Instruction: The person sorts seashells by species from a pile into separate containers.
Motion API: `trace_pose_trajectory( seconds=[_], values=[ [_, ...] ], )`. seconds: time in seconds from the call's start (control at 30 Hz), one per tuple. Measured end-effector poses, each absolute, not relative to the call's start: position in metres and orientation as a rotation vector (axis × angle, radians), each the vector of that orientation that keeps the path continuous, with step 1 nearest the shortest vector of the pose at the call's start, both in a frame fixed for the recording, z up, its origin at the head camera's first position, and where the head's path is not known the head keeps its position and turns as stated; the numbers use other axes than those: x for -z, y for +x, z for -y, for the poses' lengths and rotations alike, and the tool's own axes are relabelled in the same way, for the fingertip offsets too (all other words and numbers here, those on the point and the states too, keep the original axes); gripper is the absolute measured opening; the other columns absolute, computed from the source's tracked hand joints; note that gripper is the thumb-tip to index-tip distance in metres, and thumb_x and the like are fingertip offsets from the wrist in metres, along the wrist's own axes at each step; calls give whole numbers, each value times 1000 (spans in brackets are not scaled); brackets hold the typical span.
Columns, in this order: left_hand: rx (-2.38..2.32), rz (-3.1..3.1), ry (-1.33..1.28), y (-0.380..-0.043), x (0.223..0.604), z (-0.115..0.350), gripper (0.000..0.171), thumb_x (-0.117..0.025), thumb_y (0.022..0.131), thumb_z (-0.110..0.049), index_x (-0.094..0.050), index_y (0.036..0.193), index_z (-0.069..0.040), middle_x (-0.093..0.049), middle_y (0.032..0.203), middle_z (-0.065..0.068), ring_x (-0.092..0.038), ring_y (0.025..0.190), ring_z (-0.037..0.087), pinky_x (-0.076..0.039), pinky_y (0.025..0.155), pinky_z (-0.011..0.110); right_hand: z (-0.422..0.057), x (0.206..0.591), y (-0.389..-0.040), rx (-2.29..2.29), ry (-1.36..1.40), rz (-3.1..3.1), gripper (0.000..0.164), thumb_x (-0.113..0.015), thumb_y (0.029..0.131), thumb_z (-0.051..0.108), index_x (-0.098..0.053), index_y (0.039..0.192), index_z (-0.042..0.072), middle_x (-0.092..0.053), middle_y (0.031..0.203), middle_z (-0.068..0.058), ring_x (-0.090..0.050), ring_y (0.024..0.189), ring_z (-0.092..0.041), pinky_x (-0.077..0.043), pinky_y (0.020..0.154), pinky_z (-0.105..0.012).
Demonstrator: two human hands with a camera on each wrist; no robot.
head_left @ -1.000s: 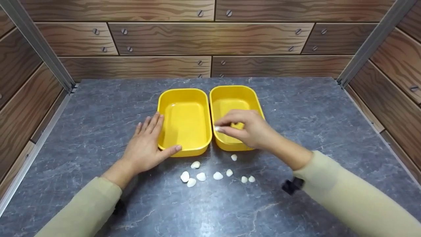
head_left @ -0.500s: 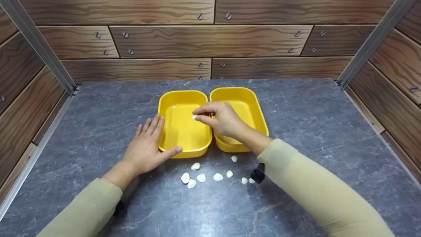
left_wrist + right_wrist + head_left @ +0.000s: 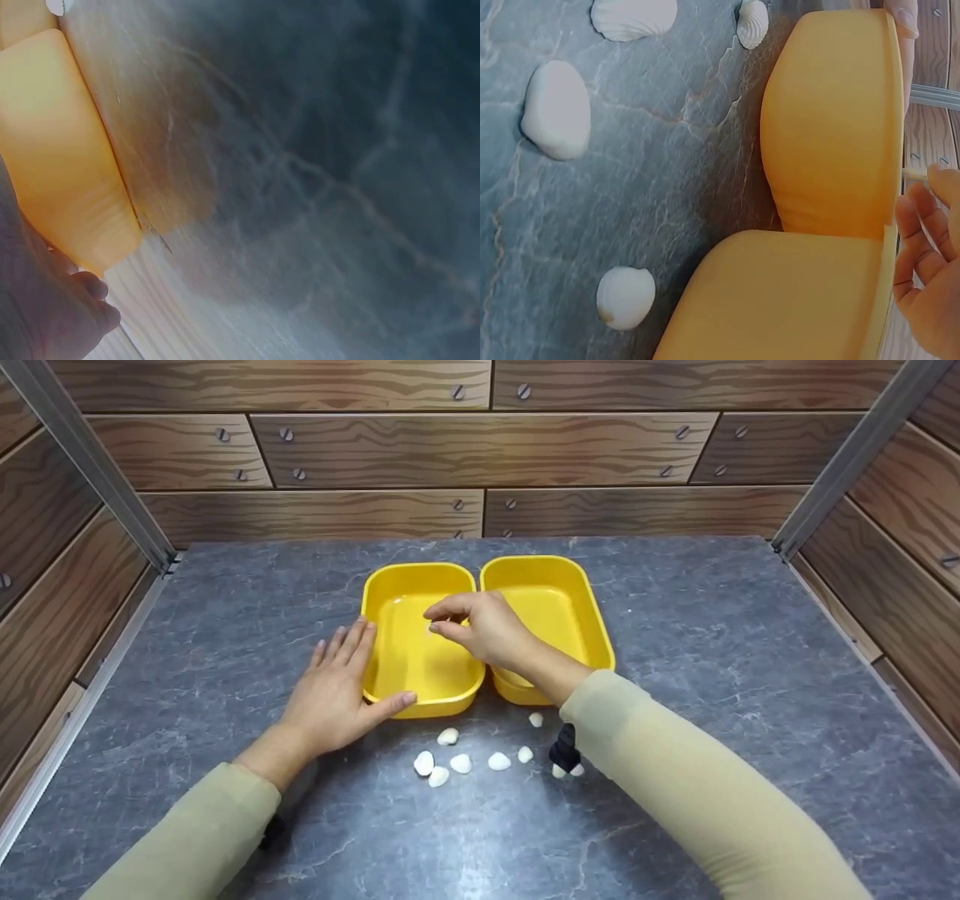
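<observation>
Two yellow plastic bins stand side by side: the left bin (image 3: 424, 667) and the right bin (image 3: 559, 607). My left hand (image 3: 330, 690) rests on the left bin's outer side, fingers straight along the left rim and thumb over the near rim. Above the left bin my right hand (image 3: 491, 630) pinches a small white seashell (image 3: 914, 175) between thumb and fingertips; in the head view it is only a faint pale trace. Several white seashells (image 3: 460, 763) lie on the grey surface in front of the bins, also in the right wrist view, including a smooth one (image 3: 556, 111).
The grey marbled tabletop (image 3: 705, 660) spreads around the bins. Wood-patterned panels (image 3: 480, 450) close off the back and sides, with metal posts (image 3: 97, 472) at the corners. A black wrist device (image 3: 565, 748) under the right sleeve partly covers two seashells.
My right hand has moved left from over the right bin to over the left bin, carrying the seashell. My left hand stays in place on the left bin.
</observation>
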State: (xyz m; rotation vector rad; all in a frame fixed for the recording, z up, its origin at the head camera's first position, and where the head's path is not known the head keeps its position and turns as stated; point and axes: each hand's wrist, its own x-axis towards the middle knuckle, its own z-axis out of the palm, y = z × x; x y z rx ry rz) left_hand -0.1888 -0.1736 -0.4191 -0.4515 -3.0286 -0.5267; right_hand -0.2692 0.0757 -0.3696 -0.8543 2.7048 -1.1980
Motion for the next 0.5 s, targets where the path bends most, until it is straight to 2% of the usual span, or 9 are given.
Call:
trace_pose_trajectory(
  seconds=[0.13,0.37,0.5],
  values=[
    [528,3030,-455,-189,419,173,115,-52,95,-81,-10,170,-5,-8,177,14,-10,162,40,-4,130,59,-78,369,-268,1172,-835,-2713,25,-72,104,21,-80,125,11,-78,115,0,-68,102,-17,-57,95,-32],
    [531,3041,-458,-188,418,173,117,-49,94,-84,-9,170,-5,-6,178,13,-8,162,40,-4,130,58,-95,359,-258,1195,-891,-2737,23,-73,103,21,-80,123,12,-78,111,0,-67,95,-17,-57,88,-33],
    [530,3040,-453,-188,418,174,116,-51,95,-82,-9,170,-4,-6,178,14,-9,162,41,-5,129,59,-110,350,-249,1233,-977,-2744,21,-74,103,19,-81,121,11,-79,111,-1,-69,96,-16,-57,88,-35]
  ],
)
